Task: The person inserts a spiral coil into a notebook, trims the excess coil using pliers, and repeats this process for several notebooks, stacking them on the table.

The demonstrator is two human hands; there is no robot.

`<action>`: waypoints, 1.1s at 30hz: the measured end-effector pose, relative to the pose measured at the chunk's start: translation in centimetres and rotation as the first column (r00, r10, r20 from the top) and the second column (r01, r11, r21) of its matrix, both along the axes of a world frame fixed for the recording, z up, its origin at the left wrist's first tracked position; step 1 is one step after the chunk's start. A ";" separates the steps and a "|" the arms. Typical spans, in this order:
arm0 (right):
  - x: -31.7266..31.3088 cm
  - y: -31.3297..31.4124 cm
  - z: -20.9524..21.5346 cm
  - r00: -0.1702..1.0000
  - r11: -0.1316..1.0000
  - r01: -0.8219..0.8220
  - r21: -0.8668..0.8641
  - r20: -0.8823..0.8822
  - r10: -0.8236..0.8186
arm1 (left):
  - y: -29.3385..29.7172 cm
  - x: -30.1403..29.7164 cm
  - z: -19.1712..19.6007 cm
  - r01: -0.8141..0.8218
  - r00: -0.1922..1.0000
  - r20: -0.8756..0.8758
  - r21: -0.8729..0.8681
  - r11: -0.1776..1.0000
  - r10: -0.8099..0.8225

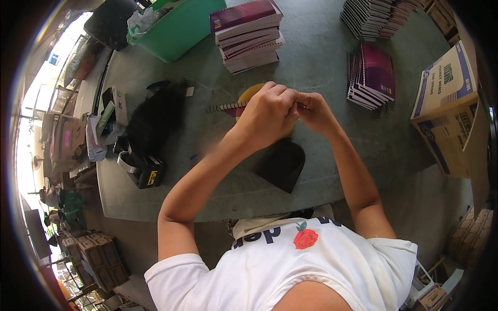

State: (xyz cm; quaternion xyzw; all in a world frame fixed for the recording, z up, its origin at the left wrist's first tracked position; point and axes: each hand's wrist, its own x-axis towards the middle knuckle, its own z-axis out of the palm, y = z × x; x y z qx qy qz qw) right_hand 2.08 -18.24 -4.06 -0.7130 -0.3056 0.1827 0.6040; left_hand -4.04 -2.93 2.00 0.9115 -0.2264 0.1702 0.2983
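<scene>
Over the middle of the table, my left hand [270,115] is closed around a spiral notebook [233,110], held edge-on and mostly hidden by my fingers. Its wire coil [213,109] sticks out past the notebook's left end. My right hand [316,113] meets the left one, its thumb and fingers pinched together; what lies in the pinch is hidden. Behind the left hand a rounded yellow thing [250,94] partly shows. Just below my hands lies a flat black piece with one rounded end [285,165].
A heap of black coils [158,116] lies left, beside a black tape dispenser [142,171]. Notebook stacks stand at the far middle [246,39], far right [368,18] and right [371,78]. A green bin [179,31] is far left, an open carton [448,109] right.
</scene>
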 end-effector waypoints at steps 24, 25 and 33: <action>-0.5 -1.6 5.0 0.921 0.843 0.337 0.420 -0.333 -0.203 | -2.0 -2.0 2.1 -0.074 0.997 0.002 -0.136 0.988 0.075; 0.7 -2.9 6.8 0.893 0.831 0.439 0.341 -0.264 -0.363 | -1.7 -1.8 2.5 -0.050 0.993 0.104 -0.119 0.992 0.062; 9.5 -15.3 7.0 0.743 0.742 0.665 0.091 0.032 -0.669 | 3.1 -4.2 -0.6 -0.194 0.978 -0.101 -0.107 0.975 0.183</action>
